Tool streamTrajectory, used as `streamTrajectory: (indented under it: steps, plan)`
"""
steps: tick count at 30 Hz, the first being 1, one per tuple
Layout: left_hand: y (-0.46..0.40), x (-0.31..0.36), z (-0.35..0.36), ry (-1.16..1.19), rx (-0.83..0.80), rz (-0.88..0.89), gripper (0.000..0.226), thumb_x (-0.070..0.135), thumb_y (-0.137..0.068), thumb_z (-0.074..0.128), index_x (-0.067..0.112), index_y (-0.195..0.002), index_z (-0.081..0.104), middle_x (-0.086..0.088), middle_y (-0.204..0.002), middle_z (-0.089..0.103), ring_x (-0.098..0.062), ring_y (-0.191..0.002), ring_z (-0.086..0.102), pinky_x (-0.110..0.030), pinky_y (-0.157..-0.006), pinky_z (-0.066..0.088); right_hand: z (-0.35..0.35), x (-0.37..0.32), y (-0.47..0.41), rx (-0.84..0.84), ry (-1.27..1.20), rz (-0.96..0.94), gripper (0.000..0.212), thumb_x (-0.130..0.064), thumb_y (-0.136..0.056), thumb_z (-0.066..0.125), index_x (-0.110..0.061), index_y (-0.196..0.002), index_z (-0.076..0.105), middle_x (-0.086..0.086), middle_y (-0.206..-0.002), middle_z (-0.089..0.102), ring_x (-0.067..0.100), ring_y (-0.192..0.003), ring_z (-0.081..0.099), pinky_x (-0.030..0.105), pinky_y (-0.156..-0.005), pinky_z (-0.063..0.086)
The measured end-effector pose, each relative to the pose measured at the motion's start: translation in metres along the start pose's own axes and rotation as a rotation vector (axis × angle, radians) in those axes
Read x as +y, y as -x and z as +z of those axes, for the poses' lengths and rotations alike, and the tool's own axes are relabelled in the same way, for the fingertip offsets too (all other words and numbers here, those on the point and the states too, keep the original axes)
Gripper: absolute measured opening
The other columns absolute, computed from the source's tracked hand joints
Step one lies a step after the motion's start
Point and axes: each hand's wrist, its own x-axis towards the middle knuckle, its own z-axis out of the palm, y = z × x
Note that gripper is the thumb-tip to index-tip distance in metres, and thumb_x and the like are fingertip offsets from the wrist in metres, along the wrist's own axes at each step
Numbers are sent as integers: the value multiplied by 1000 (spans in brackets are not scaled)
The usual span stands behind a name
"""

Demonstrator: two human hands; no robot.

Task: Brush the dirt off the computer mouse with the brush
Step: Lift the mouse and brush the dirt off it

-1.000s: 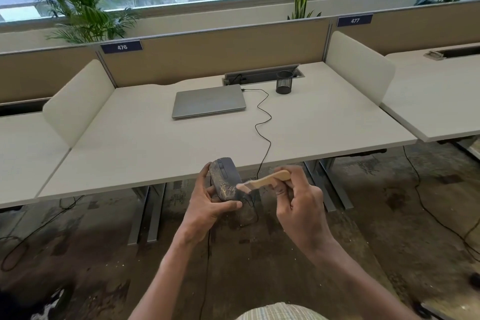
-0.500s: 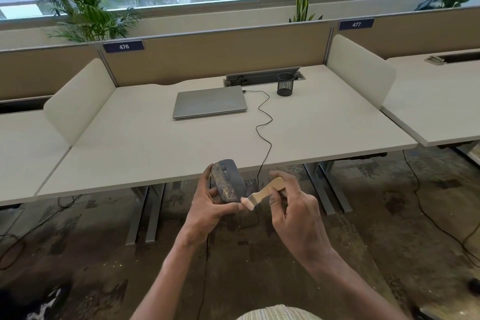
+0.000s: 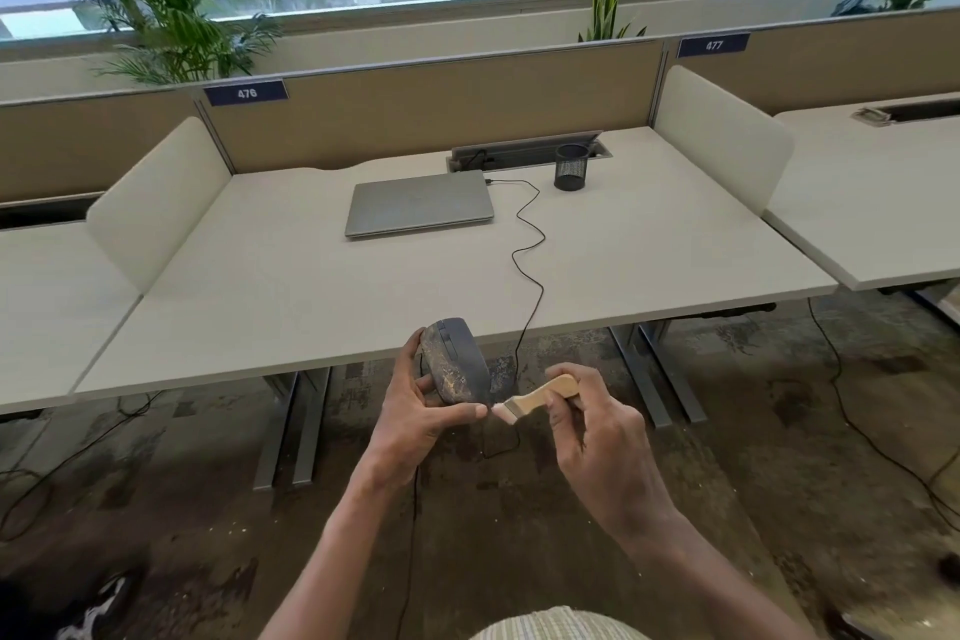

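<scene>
Since earlier, the brush (image 3: pixel 537 399) has slid down to the mouse's (image 3: pixel 455 363) lower end; left hand (image 3: pixel 420 424) grips the mouse, right hand (image 3: pixel 597 447) fingers pinch the brush, off the desk's (image 3: pixel 260 286) front edge; labels read 476 (image 3: pixel 246 93), 477 (image 3: pixel 714 45).

Bare forearms; pale checked garment (image 3: pixel 558 625) at the waist

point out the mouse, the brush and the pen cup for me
mouse (image 3: pixel 457 364), head view, on its dirty top shell.
brush (image 3: pixel 545 395), head view, on the wooden handle.
pen cup (image 3: pixel 570 167), head view, on its black mesh wall.
</scene>
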Motion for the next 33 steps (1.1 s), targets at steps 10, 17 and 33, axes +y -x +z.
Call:
streamTrajectory:
  steps: [10, 17, 33]
  plan:
    - [-4, 3, 4, -10, -44, 12, 133, 11, -50, 101, 45, -155, 27, -13, -137, 62, -26, -121, 69, -38, -97, 60, -3, -7, -22, 3, -12, -114, 14, -8, -96, 61, -6, -110, 62, -8, -87, 61, -15, -72, 51, 1, -66, 41]
    - [-6, -1, 1, -7, -32, 2, 141, 17, -43, 105, 42, -157, 26, -15, -139, 58, -32, -122, 66, -40, -93, 62, -7, 6, 1, -46, -43, -50, 16, -3, -93, 63, -11, -107, 62, -5, -90, 67, 3, -77, 63, 11, -69, 51]
    - [-3, 1, 0, 28, -44, 2, 130, 12, -44, 100, 48, -148, 32, -16, -137, 59, -29, -117, 70, -34, -84, 63, -4, 17, -16, 22, -140, 31, 20, 6, -91, 63, -7, -107, 63, -3, -94, 71, -1, -81, 67, 8, -64, 51]
